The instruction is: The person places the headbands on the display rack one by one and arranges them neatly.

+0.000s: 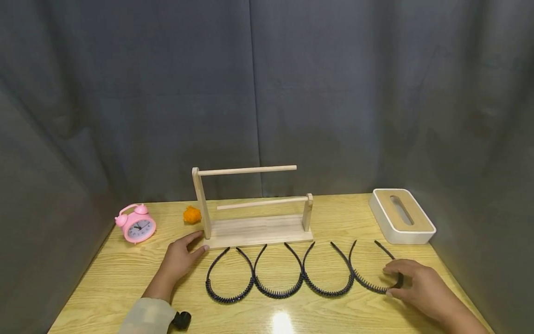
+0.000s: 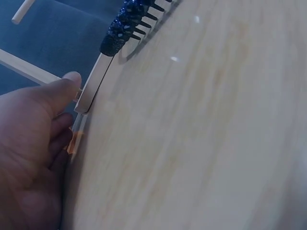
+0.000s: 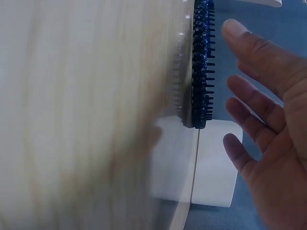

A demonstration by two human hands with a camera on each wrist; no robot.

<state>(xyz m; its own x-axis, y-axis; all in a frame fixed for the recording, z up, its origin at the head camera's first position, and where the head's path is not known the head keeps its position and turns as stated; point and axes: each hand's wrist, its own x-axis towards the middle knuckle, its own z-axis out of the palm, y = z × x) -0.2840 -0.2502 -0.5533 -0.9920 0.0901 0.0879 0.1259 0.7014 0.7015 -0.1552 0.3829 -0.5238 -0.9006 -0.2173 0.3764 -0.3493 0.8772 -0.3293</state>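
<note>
My left hand (image 1: 181, 257) is at the left end of a wooden two-bar stand (image 1: 254, 232), its thumb and index fingertips right at the base's near corner. In the left wrist view that thumb lies beside the base end, the other fingers loosely bent. Several black toothed headbands (image 1: 229, 299) lie in a row in front of the stand, prongs pointing away from me. Around the right side of the rightmost headband (image 1: 371, 287), my right hand (image 1: 421, 283) spreads its thumb and fingers. The right wrist view shows a gap between these fingers and the headband's beaded, toothed band (image 3: 201, 67).
On the left stands a pink twin-bell alarm clock (image 1: 139, 227), with an orange pompom-like flower (image 1: 192, 215) between it and the stand. A white tissue box (image 1: 402, 215) with a wooden top sits at the back right. Grey curtains (image 1: 258, 93) border the wooden table (image 1: 104, 287).
</note>
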